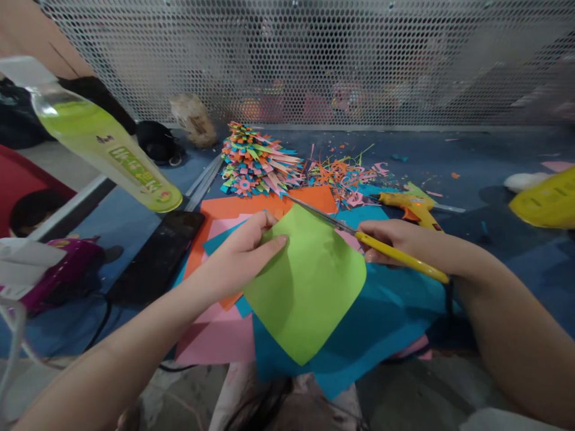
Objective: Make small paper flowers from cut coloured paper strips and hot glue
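Observation:
A lime-green sheet of paper [309,287], with some edges rounded, is pinched between the thumb and fingers of my left hand [254,242] at its left edge. My right hand [386,239] grips a pair of scissors with yellow handles [404,257]. Their long metal blades point left and lie along the upper right edge of the green paper. Whether the blades are parted is hard to make out. Beneath the green sheet lie blue paper [381,317], pink paper [220,338] and orange paper [265,206], overlapping on the table.
Behind the papers stands a cone of colourful folded paper strips [256,161], beside a heap of paper scraps [341,173]. A yellow glue gun [415,206] lies to the right. At left are a green drink bottle [108,143] and a black phone [157,257]. A perforated metal panel [314,66] closes the back.

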The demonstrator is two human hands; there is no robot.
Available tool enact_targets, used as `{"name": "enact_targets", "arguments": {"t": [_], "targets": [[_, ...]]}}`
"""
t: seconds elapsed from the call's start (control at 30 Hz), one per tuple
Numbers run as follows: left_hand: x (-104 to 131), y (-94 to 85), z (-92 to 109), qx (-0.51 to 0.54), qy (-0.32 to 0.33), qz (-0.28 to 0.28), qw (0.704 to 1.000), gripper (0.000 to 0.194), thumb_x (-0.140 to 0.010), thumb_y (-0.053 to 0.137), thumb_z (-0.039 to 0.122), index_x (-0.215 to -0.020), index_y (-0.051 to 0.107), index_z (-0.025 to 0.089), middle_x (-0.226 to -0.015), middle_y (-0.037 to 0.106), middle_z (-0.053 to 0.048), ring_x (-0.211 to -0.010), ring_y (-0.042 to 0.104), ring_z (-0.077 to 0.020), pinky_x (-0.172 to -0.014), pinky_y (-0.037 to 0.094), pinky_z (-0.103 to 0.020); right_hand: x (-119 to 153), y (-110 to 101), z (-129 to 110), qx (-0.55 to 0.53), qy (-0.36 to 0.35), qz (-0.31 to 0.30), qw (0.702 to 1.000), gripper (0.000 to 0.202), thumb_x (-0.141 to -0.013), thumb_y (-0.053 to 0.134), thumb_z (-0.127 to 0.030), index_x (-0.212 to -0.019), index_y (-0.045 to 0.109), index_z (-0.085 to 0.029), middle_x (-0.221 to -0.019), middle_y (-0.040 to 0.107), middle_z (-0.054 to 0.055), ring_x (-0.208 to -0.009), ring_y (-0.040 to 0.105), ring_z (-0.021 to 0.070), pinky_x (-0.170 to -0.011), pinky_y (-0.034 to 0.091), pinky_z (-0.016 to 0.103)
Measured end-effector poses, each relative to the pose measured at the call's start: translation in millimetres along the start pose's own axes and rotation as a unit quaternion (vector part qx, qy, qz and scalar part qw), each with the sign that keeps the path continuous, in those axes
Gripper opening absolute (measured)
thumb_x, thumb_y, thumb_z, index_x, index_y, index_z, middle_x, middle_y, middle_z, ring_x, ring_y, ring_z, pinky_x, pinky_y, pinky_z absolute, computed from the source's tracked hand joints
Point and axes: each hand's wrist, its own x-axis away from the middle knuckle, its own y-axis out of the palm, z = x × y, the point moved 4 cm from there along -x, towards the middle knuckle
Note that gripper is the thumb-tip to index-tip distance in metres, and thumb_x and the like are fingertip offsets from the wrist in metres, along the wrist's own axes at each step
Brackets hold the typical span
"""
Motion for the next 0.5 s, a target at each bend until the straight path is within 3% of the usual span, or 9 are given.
{"name": "enact_targets", "arguments": {"t": [0.2,0.27,0.37,0.43,0.5], "targets": [[6.2,-20.1,9.7,-0.192,-0.043,-0.052,0.979,0.013,-0.078,0.048,0.033,-0.08,0.049,0.02,-0.064,0.052,0.004,-0.053,0.05,-0.0117,-0.048,0.036,-0.022,-2.7,-2.0,5.8,0.027,0.009,0.015,0.999,0.039,-0.076,0.052,-0.059,-0.073,0.047,-0.02,-0.07,0.046,-0.001,-0.062,0.041,0.0135,-0.054,0.033,0.027],[3.8,-33.0,10.7,-0.318,-0.044,-0.028,0.947,0.013,-0.075,0.045,0.03,-0.078,0.051,0.02,-0.064,0.054,0.003,-0.055,0.052,-0.0136,-0.05,0.037,-0.024,-3.8,-2.2,10.1,0.029,0.025,0.019,0.999,0.038,-0.075,0.053,-0.058,-0.074,0.048,-0.021,-0.07,0.047,-0.001,-0.061,0.042,0.0138,-0.054,0.033,0.027],[-4.9,-52.8,6.2,-0.489,-0.041,0.04,0.87,0.019,-0.076,0.041,0.031,-0.08,0.055,0.019,-0.071,0.059,-0.003,-0.065,0.057,-0.02,-0.057,0.038,-0.029,-5.4,-1.9,16.5,0.039,0.054,0.023,0.998,0.039,-0.072,0.056,-0.059,-0.075,0.051,-0.021,-0.072,0.052,0.001,-0.063,0.046,0.0155,-0.054,0.033,0.028],[-11.9,-61.8,-2.9,-0.552,-0.057,0.054,0.83,0.023,-0.079,0.038,0.033,-0.08,0.056,0.018,-0.075,0.062,-0.007,-0.07,0.059,-0.0242,-0.06,0.039,-0.033,-6.5,-1.9,19.2,0.054,0.062,0.027,0.996,0.041,-0.071,0.057,-0.061,-0.077,0.053,-0.021,-0.075,0.056,0.002,-0.064,0.048,0.0169,-0.055,0.034,0.028],[-17.5,-65.0,-12.3,-0.574,-0.06,0.049,0.815,0.025,-0.079,0.038,0.031,-0.086,0.057,0.017,-0.081,0.063,-0.011,-0.075,0.06,-0.0277,-0.065,0.041,-0.036,-7.3,-2.0,20.3,0.069,0.059,0.029,0.995,0.043,-0.072,0.056,-0.063,-0.078,0.054,-0.02,-0.077,0.058,0.003,-0.066,0.05,0.0175,-0.056,0.035,0.028]]}}
